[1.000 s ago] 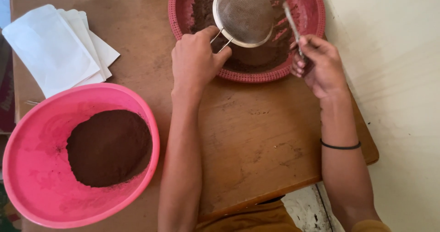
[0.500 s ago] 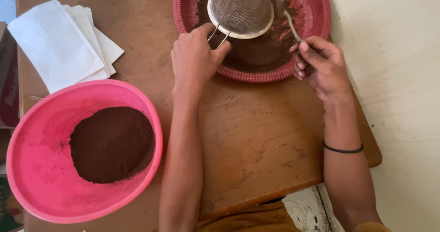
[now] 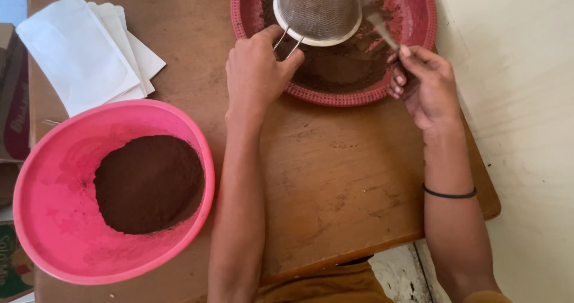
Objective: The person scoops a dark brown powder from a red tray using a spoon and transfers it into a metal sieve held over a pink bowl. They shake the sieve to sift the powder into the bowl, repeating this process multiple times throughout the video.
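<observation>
My left hand point(image 3: 258, 72) grips the wire handle of a round metal sieve point(image 3: 317, 8), held over a red woven tray point(image 3: 418, 52) that carries brown powder point(image 3: 344, 64). Brown powder also dusts the sieve mesh. My right hand point(image 3: 421, 81) pinches the handle of a metal spoon point(image 3: 376, 25), blurred, whose bowl points up toward the sieve's right rim. Both hands rest near the tray's front edge on a brown wooden table point(image 3: 341, 177).
A large pink bowl point(image 3: 54, 231) with a heap of brown powder point(image 3: 149, 183) sits at the front left. White paper bags point(image 3: 84, 52) lie stacked at the back left. The table's right edge drops to a pale floor point(image 3: 526, 129). Boxes point(image 3: 12, 93) stand at the far left.
The view has shifted slightly, so the tray and sieve sit higher in frame. The spoon has moved in my right hand and blurs beside the sieve. My left hand keeps its grip.
</observation>
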